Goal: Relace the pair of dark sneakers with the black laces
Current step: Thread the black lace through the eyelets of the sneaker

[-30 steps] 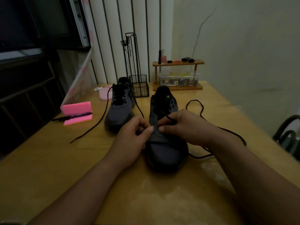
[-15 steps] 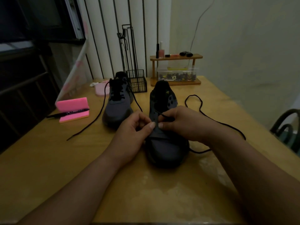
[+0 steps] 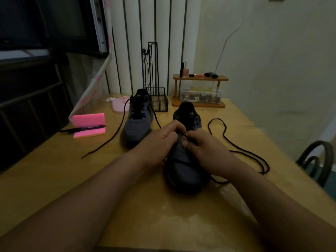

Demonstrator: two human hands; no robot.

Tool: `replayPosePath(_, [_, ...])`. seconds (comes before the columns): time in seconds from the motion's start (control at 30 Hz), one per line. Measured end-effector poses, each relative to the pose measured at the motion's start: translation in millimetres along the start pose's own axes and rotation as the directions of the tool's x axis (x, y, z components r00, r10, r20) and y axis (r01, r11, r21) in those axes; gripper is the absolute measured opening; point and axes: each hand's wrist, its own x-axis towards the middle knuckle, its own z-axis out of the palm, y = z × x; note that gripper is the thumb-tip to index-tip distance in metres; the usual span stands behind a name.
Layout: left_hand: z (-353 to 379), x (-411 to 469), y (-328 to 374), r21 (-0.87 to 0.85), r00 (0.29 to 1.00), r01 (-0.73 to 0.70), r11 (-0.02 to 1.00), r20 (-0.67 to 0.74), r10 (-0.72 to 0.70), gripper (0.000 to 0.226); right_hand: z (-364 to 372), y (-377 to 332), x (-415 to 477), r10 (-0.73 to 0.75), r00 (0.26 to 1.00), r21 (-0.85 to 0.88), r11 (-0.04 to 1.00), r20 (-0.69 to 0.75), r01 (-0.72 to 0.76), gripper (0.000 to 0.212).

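Pale walls close the room at the back and right of the frame, with a dark window in the upper left and a white, black-striped panel between them. Below them a yellow wooden surface (image 3: 54, 179) fills the lower frame, and the curved dark back of a chair (image 3: 316, 160) shows at its right edge.

Two dark grey sneakers stand on the surface, toes toward the camera. The near sneaker (image 3: 185, 171) is at the centre of the frame, and the far sneaker (image 3: 135, 130) is up and to the left of it, apart from it.

Both hands meet over the eyelets of the near sneaker. The left hand (image 3: 160, 140) has its fingers curled over the shoe's left eyelet edge and holds the upper there. The right hand (image 3: 205, 148) pinches the black lace (image 3: 236, 151) between thumb and forefinger, right at the eyelets. The rest of this lace loops loosely over the surface to the right of the shoe.

Along the back edge, a wooden rack (image 3: 200, 78) carries small bottles on top, with a clear box (image 3: 200, 95) of small items under it. A black wire basket (image 3: 158, 100) stands just behind the far sneaker. A pink foam block (image 3: 89, 122) lies at the left of the frame.

The far sneaker is laced, and one end of its second lace (image 3: 109, 142) trails down and to the left. A black marker (image 3: 81, 128) rests across the foam block.
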Motion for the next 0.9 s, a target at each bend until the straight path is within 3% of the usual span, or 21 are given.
replayPosePath(0.07, [4, 1, -2, 0.01, 1.0, -0.012, 1.0, -0.009, 0.012, 0.024, 1, 1, -2, -0.031, 0.998, -0.033, 0.999, -0.048, 0.029, 0.015])
replayPosePath(0.2, [12, -2, -18, 0.041, 0.999, -0.047, 0.998, 0.02, 0.046, 0.035, -2, 7, -3, -0.06, 0.991, -0.052, 0.997, -0.121, 0.054, 0.015])
replayPosePath(0.3, [13, 0, -23, 0.028, 0.997, -0.075, 0.997, 0.008, 0.075, 0.028, -16, 20, 0, 0.071, 0.974, 0.122, 0.992, -0.214, -0.045, 0.017])
replayPosePath(0.43, [14, 2, -26, 0.0, 0.997, -0.078, 0.997, 0.0, 0.078, 0.025, -31, 38, 6, 0.298, 0.92, 0.424, 0.889, -0.255, -0.171, 0.023])
replayPosePath(0.53, [15, 2, -27, -0.037, 0.998, -0.058, 0.998, -0.009, 0.058, 0.025, -23, 44, 11, 0.2, 0.931, 0.216, 0.967, -0.305, -0.137, 0.015])
replayPosePath(0.63, [16, 2, -28, -0.053, 0.998, -0.048, 0.997, -0.035, 0.046, 0.025, -26, 38, 6, 0.013, 0.908, 0.088, 0.996, -0.419, 0.026, 0.008])
replayPosePath(0.7, [17, 2, -28, -0.052, 0.998, -0.053, 0.997, -0.048, 0.05, 0.026, -27, 35, 1, -0.087, 0.926, 0.093, 0.987, -0.367, 0.13, 0.01])
replayPosePath(0.8, [18, 1, -28, -0.052, 0.997, -0.062, 0.997, -0.05, 0.059, 0.027, -18, 27, -1, -0.112, 0.99, 0.028, 0.993, -0.087, 0.115, 0.013])
replayPosePath(0.9, [19, -1, -28, -0.057, 0.997, -0.061, 0.997, -0.055, 0.057, 0.03, -14, 21, 3, -0.092, 0.994, -0.026, 0.996, -0.059, 0.091, 0.008])
